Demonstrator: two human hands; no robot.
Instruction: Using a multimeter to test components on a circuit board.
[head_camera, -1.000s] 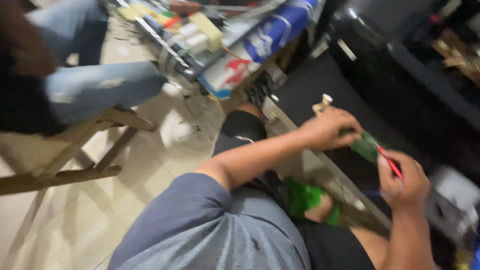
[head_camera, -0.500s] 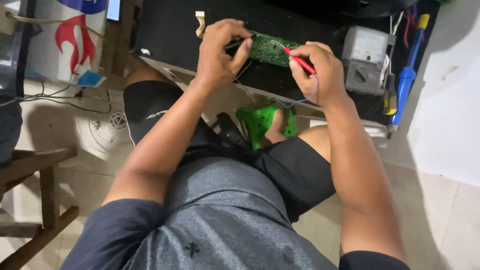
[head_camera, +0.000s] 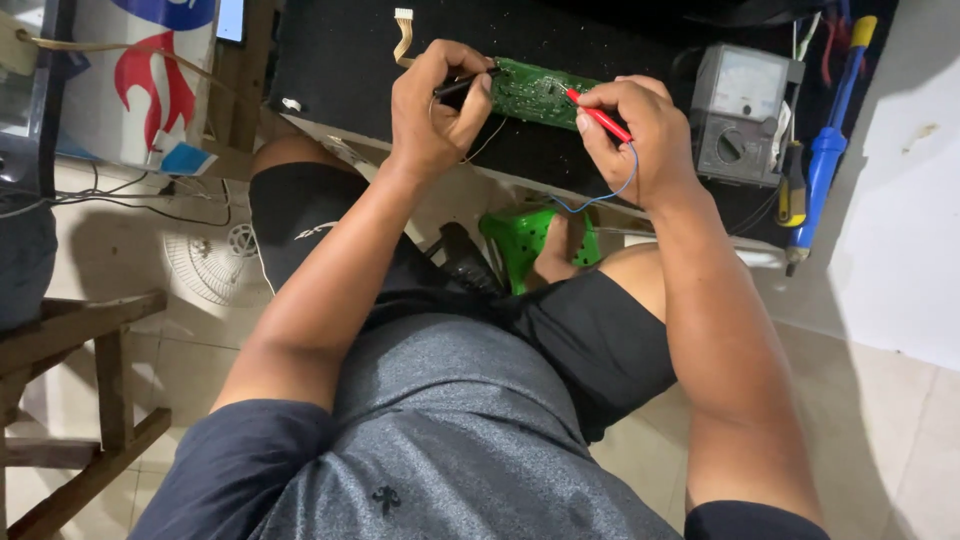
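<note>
Seen from above, the seated person works at the near edge of a dark desk (head_camera: 340, 60), where a green circuit board (head_camera: 535, 92) lies between the two hands. The left hand (head_camera: 435, 105) is closed around a black probe (head_camera: 465, 85), whose tip meets the left end of the board. The right hand (head_camera: 640, 130) pinches a red probe (head_camera: 600, 115) between thumb and fingers, its tip resting on the right part of the board; a thin blue wire (head_camera: 605, 195) loops down from under this hand. A pale ribbon cable with a white connector (head_camera: 403, 25) rises from behind the left hand, though where it joins the board cannot be made out. To the right of the board a grey analogue meter (head_camera: 740, 110) with a dial stands on the desk, and further right lies a blue-handled tool (head_camera: 830, 150), possibly a soldering iron. Below the desk edge a foot rests in a green sandal (head_camera: 525, 235). At the far left a wooden stool (head_camera: 80, 340) stands on the tiled floor (head_camera: 880, 420)
</note>
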